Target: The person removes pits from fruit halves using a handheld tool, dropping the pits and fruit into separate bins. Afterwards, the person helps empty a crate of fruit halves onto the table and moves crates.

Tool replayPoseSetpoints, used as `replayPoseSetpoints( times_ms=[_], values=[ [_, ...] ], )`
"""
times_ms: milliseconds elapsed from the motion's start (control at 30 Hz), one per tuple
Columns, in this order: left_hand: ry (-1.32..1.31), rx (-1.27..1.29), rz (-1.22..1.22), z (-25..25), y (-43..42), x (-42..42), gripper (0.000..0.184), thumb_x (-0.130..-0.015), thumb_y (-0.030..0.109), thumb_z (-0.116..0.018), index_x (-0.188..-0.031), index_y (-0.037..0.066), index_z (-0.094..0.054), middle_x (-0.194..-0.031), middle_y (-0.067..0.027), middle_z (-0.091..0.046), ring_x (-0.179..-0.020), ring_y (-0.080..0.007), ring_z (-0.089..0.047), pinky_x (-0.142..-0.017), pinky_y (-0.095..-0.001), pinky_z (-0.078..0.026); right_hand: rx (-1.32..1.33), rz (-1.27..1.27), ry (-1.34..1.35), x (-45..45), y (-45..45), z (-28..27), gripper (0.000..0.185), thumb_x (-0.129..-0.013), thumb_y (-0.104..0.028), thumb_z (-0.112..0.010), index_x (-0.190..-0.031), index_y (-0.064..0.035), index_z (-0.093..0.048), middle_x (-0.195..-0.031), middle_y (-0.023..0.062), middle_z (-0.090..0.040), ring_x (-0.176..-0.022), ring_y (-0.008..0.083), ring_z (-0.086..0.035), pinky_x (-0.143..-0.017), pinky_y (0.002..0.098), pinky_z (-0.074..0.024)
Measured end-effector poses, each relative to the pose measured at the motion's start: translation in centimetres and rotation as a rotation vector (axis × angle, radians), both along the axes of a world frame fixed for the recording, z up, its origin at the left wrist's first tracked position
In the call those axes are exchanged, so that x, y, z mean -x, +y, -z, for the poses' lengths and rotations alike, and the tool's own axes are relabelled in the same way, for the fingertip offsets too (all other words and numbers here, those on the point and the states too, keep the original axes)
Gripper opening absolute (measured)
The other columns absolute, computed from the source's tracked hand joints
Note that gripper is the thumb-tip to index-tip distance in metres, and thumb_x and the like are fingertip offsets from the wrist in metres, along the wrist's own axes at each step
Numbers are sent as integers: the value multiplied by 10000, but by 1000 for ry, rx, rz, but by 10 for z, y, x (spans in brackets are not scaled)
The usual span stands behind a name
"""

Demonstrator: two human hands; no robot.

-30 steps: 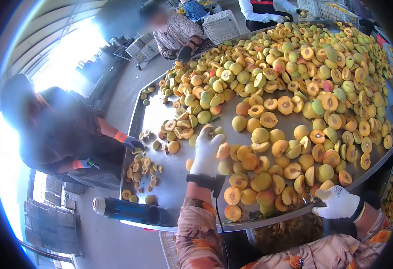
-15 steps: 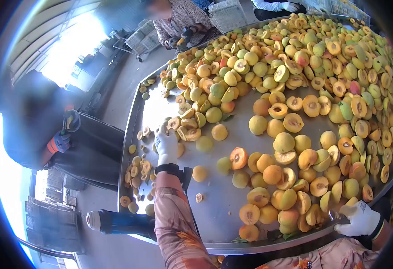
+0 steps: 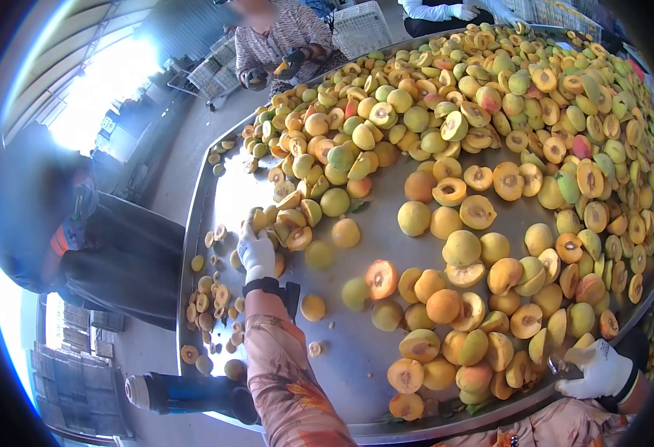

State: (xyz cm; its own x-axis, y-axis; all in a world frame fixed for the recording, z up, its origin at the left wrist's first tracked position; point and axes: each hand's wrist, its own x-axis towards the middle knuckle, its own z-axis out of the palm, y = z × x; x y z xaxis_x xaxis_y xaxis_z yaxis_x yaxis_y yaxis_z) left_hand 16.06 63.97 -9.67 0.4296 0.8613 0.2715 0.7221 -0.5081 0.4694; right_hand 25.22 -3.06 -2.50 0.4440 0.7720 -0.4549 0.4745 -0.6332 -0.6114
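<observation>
My left hand, in a white glove, reaches over the left part of the metal table. Its fingers curl at a yellow peach half beside a cluster of cut peaches; the fingertips are partly hidden. At the lower right, near the table's front rim, my right hand wears a white glove too and is closed round a small shiny metal tool, whose handle is hidden in the palm. Cut peaches lie just left of that tool.
A large heap of halved and whole peaches covers the table's far and right sides. Small pieces lie along the left rim. A dark bottle is at the front left. Other people stand around; white crates are behind.
The view has shifted, so the table and fruit appear farther left. My left hand stays by the same cluster, and my right hand keeps the metal tool. The far co-worker's hands have moved apart.
</observation>
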Motion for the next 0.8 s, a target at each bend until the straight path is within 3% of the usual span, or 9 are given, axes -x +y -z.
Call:
replayPoseSetpoints(
  times_ms=[67, 200, 333, 433, 467, 600, 667, 733, 800],
  values=[
    [-257, 9, 17, 5, 5, 20, 473, -923, 66, -590, -1393, 17, -563, -1307, -220, -652, -1215, -367, -625, -1049, -419, -469, -37, -5, -20, 1, -1, 3, 552, -787, -341, -778, -1283, -131, -652, -741, 118, -669, -667, 301, -660, -647, 370, -520],
    [63, -255, -171, 3, 39, 83, 496, -929, 118, -570, -1405, -18, -541, -1364, -215, -619, -1276, -365, -582, -1072, -407, -451, -70, -11, -48, 3, -6, 8, 567, -788, -335, -773, -1298, -127, -640, -815, 138, -695, -742, 327, -682, -697, 387, -536],
    [114, -219, -238, 27, 62, 113, 558, -916, 151, -562, -1438, -33, -488, -1447, -249, -523, -1339, -392, -507, -1102, -409, -423, -45, 63, -36, 4, 6, -4, 419, -770, -359, -782, -1067, -77, -690, -746, 148, -675, -697, 350, -679, -635, 402, -519],
    [295, -160, -256, 9, 15, 99, 517, -931, 178, -551, -1406, -20, -511, -1364, -249, -558, -1292, -408, -530, -1084, -431, -434, -63, 26, -65, 4, 1, 1, 424, -796, -342, -775, -1103, -65, -680, -763, 150, -679, -716, 350, -685, -650, 406, -526],
    [356, -159, -240, -9, -10, 82, 462, -945, 174, -545, -1389, 47, -564, -1439, -240, -526, -1317, -406, -516, -1090, -439, -434, -93, 25, -67, 5, -1, 4, 427, -802, -334, -773, -1118, -63, -679, -769, 150, -680, -722, 350, -686, -654, 407, -527],
    [254, -65, 263, -37, -93, 38, 340, -900, 273, -674, -1166, 64, -701, -1166, -183, -651, -1086, -370, -609, -954, -447, -483, -73, -31, -64, 1, 0, 0, 465, -811, -299, -767, -1195, -57, -667, -808, 158, -695, -741, 357, -696, -680, 418, -543],
    [60, 166, 481, -33, -138, 16, 487, -870, 398, -725, -1175, 20, -693, -1130, -175, -670, -1034, -352, -614, -929, -426, -491, -48, -44, -36, 0, -3, 1, 463, -811, -289, -763, -1201, -57, -667, -821, 162, -699, -747, 362, -698, -685, 425, -546],
    [263, -80, 711, -27, -165, 2, 559, -836, 450, -746, -1212, 41, -690, -1126, -159, -670, -1054, -354, -603, -946, -443, -481, -52, -91, -89, -1, -9, 7, 437, -823, -315, -754, -1154, -45, -666, -822, 175, -692, -751, 385, -686, -680, 437, -539],
    [365, 56, 755, -33, -193, -3, 546, -829, 446, -746, -1203, 53, -687, -1126, -160, -668, -1082, -362, -597, -962, -454, -471, -82, -89, -130, 1, -5, 0, 421, -824, -349, -753, -1086, -31, -667, -794, 188, -664, -731, 401, -667, -657, 457, -522]
  ],
)
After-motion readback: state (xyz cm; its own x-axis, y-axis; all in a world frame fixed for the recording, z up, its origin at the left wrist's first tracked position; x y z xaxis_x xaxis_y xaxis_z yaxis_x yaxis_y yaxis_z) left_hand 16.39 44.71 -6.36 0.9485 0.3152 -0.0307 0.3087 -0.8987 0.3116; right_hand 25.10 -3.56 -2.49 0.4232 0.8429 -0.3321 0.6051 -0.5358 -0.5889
